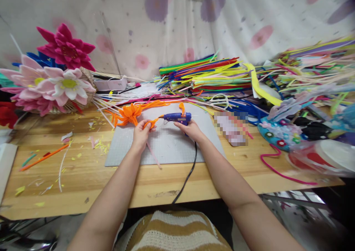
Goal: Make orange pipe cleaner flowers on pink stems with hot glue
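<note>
- Striped garment [177, 233]: nearest, bottom centre.
- Your left hand [141, 133]: pinches an orange piece [151, 123].
- Your right hand [191, 129]: holds the glue gun [174, 116], aimed at that piece. Gluing, apparently; next move calls for steadiness.
- Grey mat [174, 153]: beneath; orange flower [129, 114] at its edge.

Garment [174, 227]: mustard-brown, at least 2 cream crosswise bands, coarse knit texture. Left forearm [116, 188], right forearm [235, 180], left hand [141, 135], right hand [191, 128]: bare.
</note>
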`<state>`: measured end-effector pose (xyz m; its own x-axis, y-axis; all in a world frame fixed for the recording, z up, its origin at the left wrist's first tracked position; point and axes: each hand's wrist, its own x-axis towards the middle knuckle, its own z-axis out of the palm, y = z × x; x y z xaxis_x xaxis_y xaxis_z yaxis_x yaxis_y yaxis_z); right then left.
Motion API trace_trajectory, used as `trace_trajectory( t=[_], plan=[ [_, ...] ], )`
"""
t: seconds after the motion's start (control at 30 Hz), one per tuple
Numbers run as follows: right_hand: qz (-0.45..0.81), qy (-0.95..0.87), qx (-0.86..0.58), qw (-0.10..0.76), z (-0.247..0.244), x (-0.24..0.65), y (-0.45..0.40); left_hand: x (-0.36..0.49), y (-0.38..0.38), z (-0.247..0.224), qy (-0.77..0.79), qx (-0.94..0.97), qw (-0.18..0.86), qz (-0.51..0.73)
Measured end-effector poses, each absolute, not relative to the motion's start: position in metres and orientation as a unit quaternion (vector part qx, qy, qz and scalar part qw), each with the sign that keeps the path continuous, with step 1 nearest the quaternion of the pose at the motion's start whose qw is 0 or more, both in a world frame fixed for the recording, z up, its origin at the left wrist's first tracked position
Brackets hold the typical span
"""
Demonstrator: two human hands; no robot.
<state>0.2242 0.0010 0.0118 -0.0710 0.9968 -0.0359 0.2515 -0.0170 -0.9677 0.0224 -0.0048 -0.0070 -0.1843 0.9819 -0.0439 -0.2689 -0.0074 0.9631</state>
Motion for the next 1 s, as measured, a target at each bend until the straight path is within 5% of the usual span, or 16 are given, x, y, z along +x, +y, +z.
trace_trajectory(
  t=[1.0],
  plan=[
    [0.464,-0.584,-0.529,0.404,0.0112,0.2272,0.0013,0.0217,-0.0040,-0.0064,0.466,0.341,0.536,0.616]
  ],
)
